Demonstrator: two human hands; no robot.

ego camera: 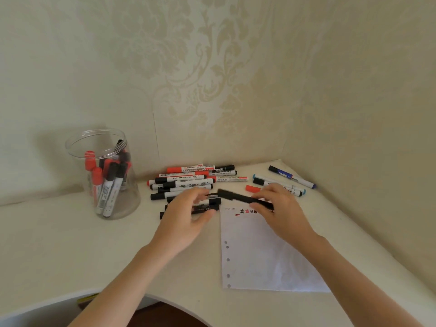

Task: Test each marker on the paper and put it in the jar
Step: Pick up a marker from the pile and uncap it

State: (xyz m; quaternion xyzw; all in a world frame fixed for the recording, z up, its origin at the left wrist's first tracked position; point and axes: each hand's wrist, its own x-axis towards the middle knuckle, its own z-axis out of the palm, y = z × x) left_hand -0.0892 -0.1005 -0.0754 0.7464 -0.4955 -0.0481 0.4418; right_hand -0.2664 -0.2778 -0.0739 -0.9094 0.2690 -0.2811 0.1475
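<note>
My right hand (280, 208) holds a black marker (238, 197) level above the top edge of the white paper (262, 253), its free end pointing left. My left hand (188, 213) hovers just left of that end with loosely curled fingers, over a pile of black, red and white markers (188, 182). The paper carries a few red and black test marks (243, 211) near its top. A clear plastic jar (103, 173) stands at the left and holds several red and black markers.
A second small group of blue-capped and black markers (285, 182) lies behind my right hand, with a loose red cap (253, 188). The desk sits in a wall corner; its curved front edge (165, 300) runs below my arms.
</note>
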